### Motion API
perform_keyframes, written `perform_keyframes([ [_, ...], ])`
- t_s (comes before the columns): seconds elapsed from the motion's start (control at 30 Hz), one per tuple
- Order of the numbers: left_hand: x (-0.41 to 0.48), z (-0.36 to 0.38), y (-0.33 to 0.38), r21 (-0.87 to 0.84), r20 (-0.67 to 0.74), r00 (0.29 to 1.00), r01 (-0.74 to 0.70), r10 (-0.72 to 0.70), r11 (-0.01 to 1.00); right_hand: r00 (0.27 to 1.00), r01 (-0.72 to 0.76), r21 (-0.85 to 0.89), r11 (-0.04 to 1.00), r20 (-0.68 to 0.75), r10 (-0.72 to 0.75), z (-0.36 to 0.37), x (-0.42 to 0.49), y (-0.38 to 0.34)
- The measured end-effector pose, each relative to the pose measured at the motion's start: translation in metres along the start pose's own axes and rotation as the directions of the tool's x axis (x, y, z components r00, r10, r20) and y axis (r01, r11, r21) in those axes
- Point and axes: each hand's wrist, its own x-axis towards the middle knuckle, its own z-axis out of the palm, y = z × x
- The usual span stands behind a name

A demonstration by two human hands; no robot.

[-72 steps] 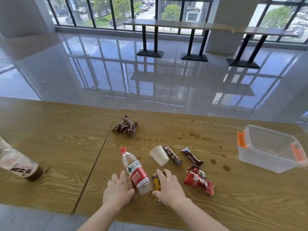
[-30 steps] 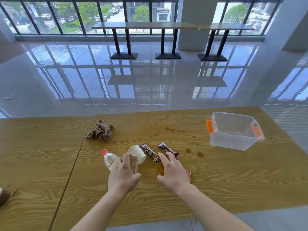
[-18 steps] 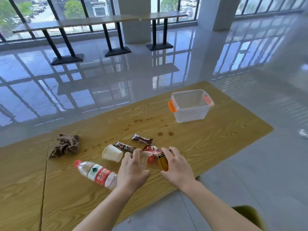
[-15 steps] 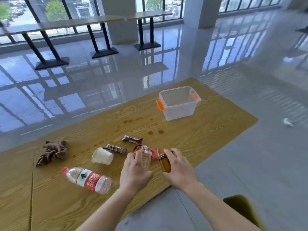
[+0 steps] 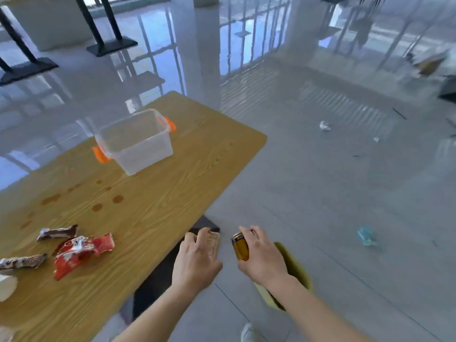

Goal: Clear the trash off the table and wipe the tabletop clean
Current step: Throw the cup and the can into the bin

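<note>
My right hand (image 5: 262,257) is shut on a small gold can (image 5: 240,246), held over the floor just past the table's front edge. My left hand (image 5: 197,257) grips a clear plastic cup (image 5: 213,243) beside it. A yellow-green bin (image 5: 293,272) shows on the floor under my right wrist, mostly hidden. On the wooden table (image 5: 153,211) lie a red crumpled wrapper (image 5: 81,251), two brown snack wrappers (image 5: 58,232) (image 5: 23,261) and a white paper cup (image 5: 7,287) at the left edge. Brown spill spots (image 5: 97,206) mark the tabletop.
A clear plastic box with orange latches (image 5: 134,140) stands at the table's far end. The table's black base (image 5: 158,275) is below the front edge. Small scraps (image 5: 324,125) and a blue piece (image 5: 366,236) lie on the grey floor. My shoe (image 5: 248,333) shows at the bottom.
My view swung right. Both hands lifted the can and the clear cup off the table and carried them past its front edge, over the floor by the bin. The water bottle and cloth left view.
</note>
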Motion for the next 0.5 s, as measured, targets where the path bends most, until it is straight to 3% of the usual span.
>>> perform_keyframes([
  [0.23, 0.037, 0.084, 0.056, 0.044, 0.101, 0.994, -0.041, 0.037, 0.998, 0.989, -0.150, 0.033, 0.988, 0.024, 0.149, 0.001, 0.019, 0.105],
  [0.5, 0.062, 0.201, 0.061, 0.040, 0.244, 0.970, -0.030, 0.019, 0.999, 0.924, -0.367, 0.054, 0.929, 0.140, 0.357, 0.064, 0.027, 0.217],
])
